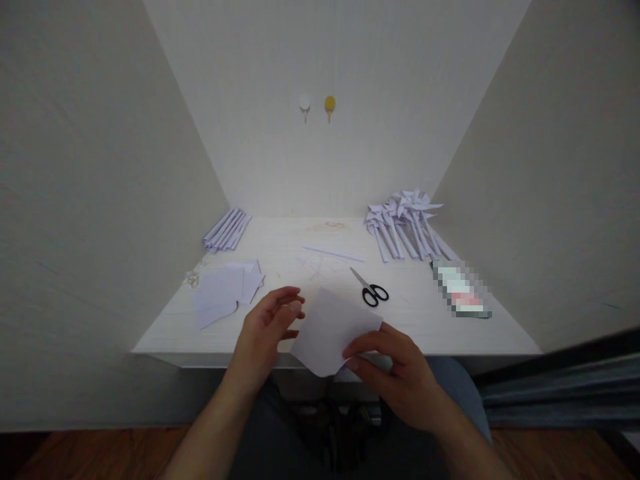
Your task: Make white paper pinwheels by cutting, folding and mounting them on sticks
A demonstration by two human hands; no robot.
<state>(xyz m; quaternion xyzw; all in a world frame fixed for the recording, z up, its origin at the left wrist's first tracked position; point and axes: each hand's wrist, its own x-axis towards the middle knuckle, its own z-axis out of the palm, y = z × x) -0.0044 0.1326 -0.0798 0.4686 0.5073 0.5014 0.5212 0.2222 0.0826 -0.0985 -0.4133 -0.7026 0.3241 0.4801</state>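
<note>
A square sheet of white paper (334, 330) is held over the table's front edge. My right hand (397, 370) pinches it at its lower right side between thumb and fingers. Just left of the sheet, my left hand (270, 330) has its fingers apart and curved, with nothing visible in them. Beyond the sheet lie scissors (371, 291) with black handles, their blades pointing away to the left. Several loose white paper sheets (219, 292) overlap on the table to the left of my left hand.
Rolled paper tubes (227, 230) lie at the back left, and paper pinwheels (405, 220) on paper sticks at the back right. A phone (461, 290) with a blurred screen rests at the right. One thin paper strip (334, 253) lies mid-table (280, 233). Walls enclose three sides.
</note>
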